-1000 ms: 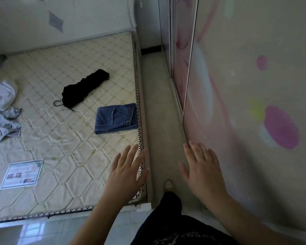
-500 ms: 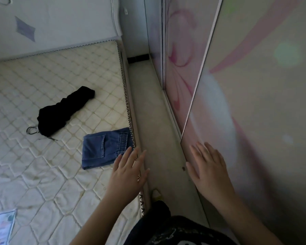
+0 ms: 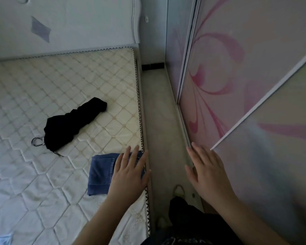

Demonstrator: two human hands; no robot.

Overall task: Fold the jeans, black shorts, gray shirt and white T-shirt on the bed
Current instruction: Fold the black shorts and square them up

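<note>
Moved closer along the bed (image 3: 42, 183): two empty hands, left hand (image 3: 129, 175) and right hand (image 3: 207, 174), fingers spread; one folded jeans (image 3: 101, 172) at the right edge, one black shorts (image 3: 72, 124) bunched behind.

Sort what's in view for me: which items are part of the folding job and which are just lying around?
Job items:
jeans, folded at the mattress edge
black shorts, bunched up

Just lying about:
paper at the mattress corner
wardrobe door
</note>
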